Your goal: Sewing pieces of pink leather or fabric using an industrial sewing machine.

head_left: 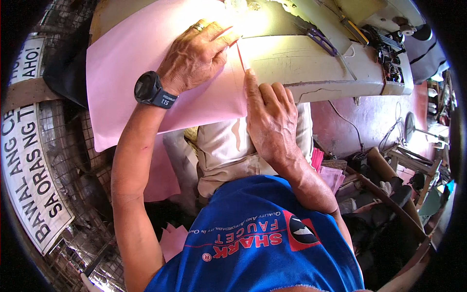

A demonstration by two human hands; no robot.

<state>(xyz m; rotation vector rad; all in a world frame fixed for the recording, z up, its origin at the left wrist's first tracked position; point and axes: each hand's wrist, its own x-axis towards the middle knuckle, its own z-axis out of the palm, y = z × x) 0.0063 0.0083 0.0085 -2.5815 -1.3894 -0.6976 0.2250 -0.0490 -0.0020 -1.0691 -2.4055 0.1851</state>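
A large pink sheet (116,73) lies on the worktable, overhanging its front. My left hand (197,53), wearing a ring and a dark watch, rests on the sheet with slightly bent fingers lying against it, near a thin red edge (239,56). My right hand (272,114) is at the sheet's right edge, index fingertip touching that edge and the other fingers curled; its thumb and anything inside the curled fingers are hidden. Purple-handled scissors (318,39) lie to the right.
The worktable (350,70) has a yellow-handled tool (354,30) and black machine parts (388,61) at right. Wire mesh with a white banner (26,160) stands at left. Pink pieces (331,180), wooden frames (404,160) and a fan (410,127) are at lower right.
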